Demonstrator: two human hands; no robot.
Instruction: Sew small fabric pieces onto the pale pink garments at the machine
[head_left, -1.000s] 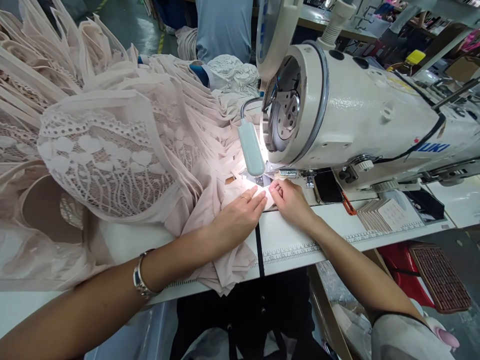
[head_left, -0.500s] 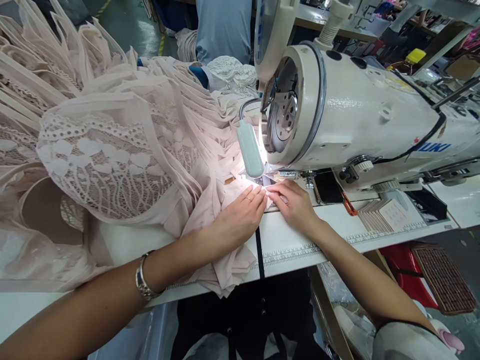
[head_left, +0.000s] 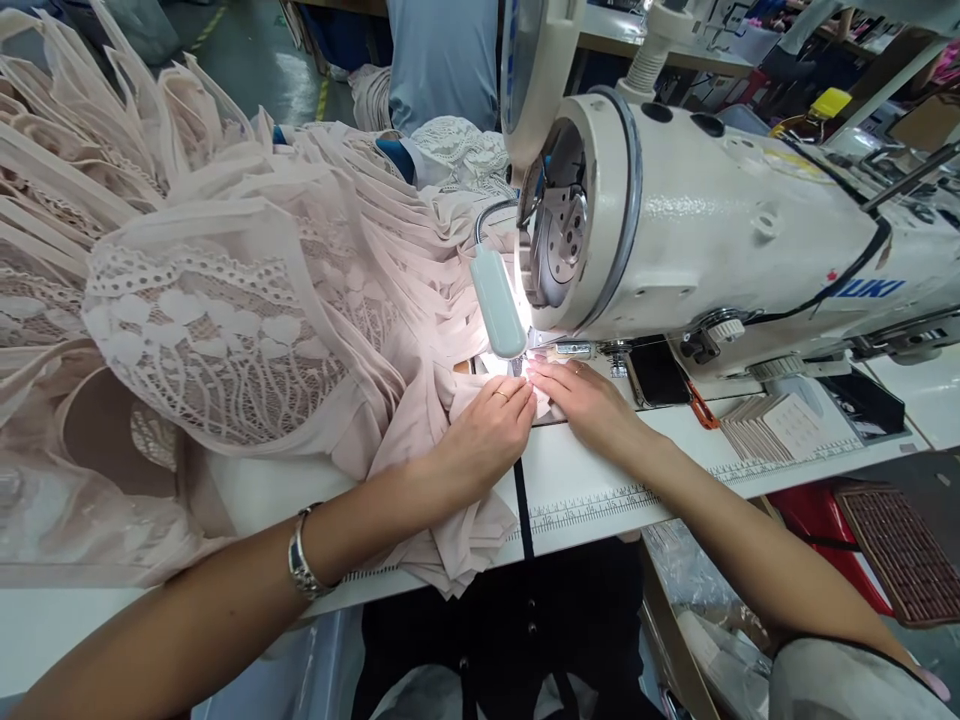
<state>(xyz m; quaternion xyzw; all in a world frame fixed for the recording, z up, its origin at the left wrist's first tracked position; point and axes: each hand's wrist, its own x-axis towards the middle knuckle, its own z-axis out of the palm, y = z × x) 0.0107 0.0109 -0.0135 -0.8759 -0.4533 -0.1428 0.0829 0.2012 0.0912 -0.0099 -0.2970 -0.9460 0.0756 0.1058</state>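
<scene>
Under the needle area of a white sewing machine [head_left: 697,220], both my hands are on pale pink fabric [head_left: 420,410]. My left hand [head_left: 495,420] has its fingers bent and pressed together on the cloth, just in front of the lit needle area. Beside it, my right hand [head_left: 585,400] lies over the fabric with its fingers stretched forward and nearly flat. The needle and presser foot are mostly hidden by a small green-grey lamp [head_left: 498,305] and my fingertips. A lace-covered bra cup [head_left: 225,330] lies to the left, joined to the heap of pink cloth.
Bundled pink straps and garments [head_left: 90,150] pile up on the left. Right of my hands lie a black phone [head_left: 661,374], orange snips [head_left: 701,402] and a stack of cards [head_left: 776,425]. A ruler strip [head_left: 592,512] runs along the table's front edge. A person in blue [head_left: 442,60] is beyond.
My right hand has gone from a pinch at the cloth to lying flatter, fingers extended toward the needle. My left fingers have curled more. The view has shifted slightly.
</scene>
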